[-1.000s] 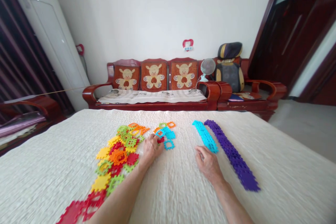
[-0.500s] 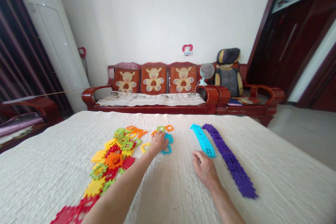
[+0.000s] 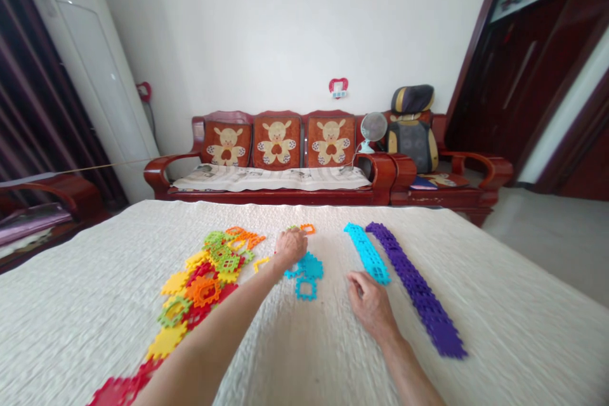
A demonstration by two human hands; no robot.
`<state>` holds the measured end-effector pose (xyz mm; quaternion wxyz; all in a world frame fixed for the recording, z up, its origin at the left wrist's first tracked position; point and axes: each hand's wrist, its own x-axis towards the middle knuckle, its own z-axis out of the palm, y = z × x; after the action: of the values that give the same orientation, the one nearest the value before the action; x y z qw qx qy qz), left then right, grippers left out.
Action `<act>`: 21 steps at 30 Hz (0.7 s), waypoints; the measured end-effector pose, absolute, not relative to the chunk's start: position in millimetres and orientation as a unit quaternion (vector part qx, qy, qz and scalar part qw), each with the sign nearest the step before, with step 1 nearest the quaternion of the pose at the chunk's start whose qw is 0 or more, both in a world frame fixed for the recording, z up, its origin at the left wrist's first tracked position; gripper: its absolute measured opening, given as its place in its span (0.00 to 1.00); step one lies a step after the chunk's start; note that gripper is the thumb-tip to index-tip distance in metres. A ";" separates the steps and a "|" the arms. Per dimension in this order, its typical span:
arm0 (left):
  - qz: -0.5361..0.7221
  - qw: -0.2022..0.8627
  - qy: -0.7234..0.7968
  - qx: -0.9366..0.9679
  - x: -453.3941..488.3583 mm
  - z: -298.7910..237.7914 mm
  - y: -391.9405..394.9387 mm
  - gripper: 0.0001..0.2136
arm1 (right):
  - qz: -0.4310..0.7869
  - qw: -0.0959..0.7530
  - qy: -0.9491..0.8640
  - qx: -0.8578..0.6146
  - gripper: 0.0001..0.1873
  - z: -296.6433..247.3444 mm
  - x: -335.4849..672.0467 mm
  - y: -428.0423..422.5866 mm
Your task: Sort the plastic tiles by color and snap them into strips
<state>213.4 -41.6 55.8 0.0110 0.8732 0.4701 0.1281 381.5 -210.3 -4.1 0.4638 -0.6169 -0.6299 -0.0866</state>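
Observation:
My left hand [image 3: 291,247] reaches over loose plastic pieces in the middle of the table, its fingers apart and partly hidden. A green piece shows just beyond the fingertips, beside an orange square frame [image 3: 308,229]. Right below this hand lie several blue interlocking tiles [image 3: 311,265], one a square frame [image 3: 306,288]. My right hand [image 3: 368,301] rests on the cloth, fingers curled in a loose fist with nothing visible in it. It is close to the near end of a row of light-blue tiles [image 3: 367,254]. Alongside runs a longer row of purple tiles [image 3: 419,292].
A long heap of red, yellow, green and orange tiles [image 3: 204,292] spreads along the left. A yellow frame piece [image 3: 261,264] lies near my left wrist. Cream quilted cloth [image 3: 285,349] covers the table. Behind it stand a wooden sofa [image 3: 276,198] and a small fan [image 3: 373,128].
My left hand has moved away from me, off the blue tiles. Those tiles now lie nearer to me and more in view. My right hand has stayed in place.

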 end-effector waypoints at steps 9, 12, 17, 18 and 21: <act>0.054 0.021 0.452 0.890 226.3 44.5 9.1 0.18 | -0.092 0.462 -0.627 -0.620 0.12 -4.3 381.6 -210.7; 0.028 0.006 0.462 0.886 209.0 48.0 9.8 0.16 | -0.090 0.462 -0.627 -0.621 0.11 -4.6 381.6 -210.3; -0.018 -0.006 0.466 0.884 163.5 62.2 -0.3 0.13 | -0.085 0.460 -0.628 -0.622 0.11 -7.0 382.3 -208.6; -0.028 -0.003 0.465 0.885 155.8 65.4 -3.9 0.11 | -0.084 0.459 -0.628 -0.623 0.11 -7.5 382.6 -208.3; -0.033 0.002 0.453 0.891 143.7 72.3 -18.9 0.11 | -0.082 0.457 -0.629 -0.624 0.11 -8.2 383.3 -207.8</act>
<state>143.7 -18.9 72.3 0.0022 0.8907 0.4533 -0.0329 383.3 -207.8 -8.2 0.4565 -0.6242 -0.6286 -0.0824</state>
